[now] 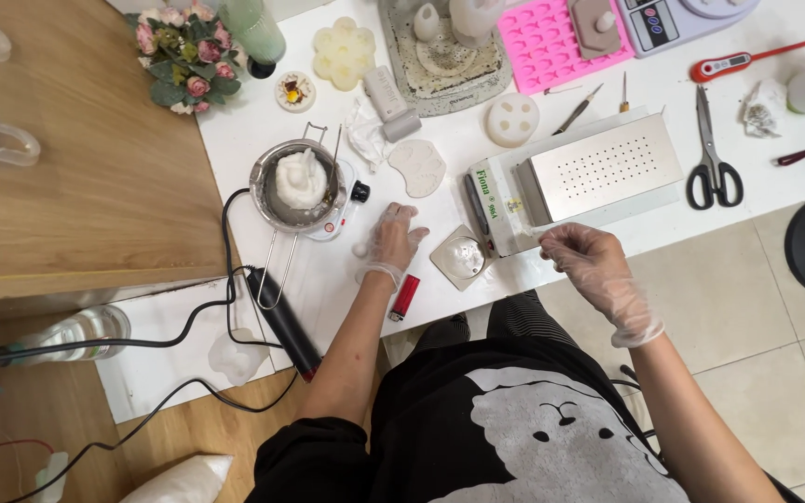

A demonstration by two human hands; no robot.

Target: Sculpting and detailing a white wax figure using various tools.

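My left hand [393, 237], in a clear glove, rests flat on the white table [263, 140] with fingers spread, just right of a small metal melting pot [298, 183] holding a white waxy lump. A square clear mould [461, 257] lies between my hands. My right hand [581, 259], also gloved, hovers at the table's front edge below a metal box machine [598, 168] with a perforated top; its fingers are curled, perhaps pinching a thin clear film. A red lighter [404, 296] lies by my left wrist.
Scissors [712, 158], a red probe thermometer [747, 60], a pink silicone mould [546, 42], white flower-shaped pieces [344, 51], a digital scale [677, 19] and a flower bouquet [184, 51] lie about. A black-handled tool [283, 321] with cables hangs over the table edge. Wooden shelf to the left.
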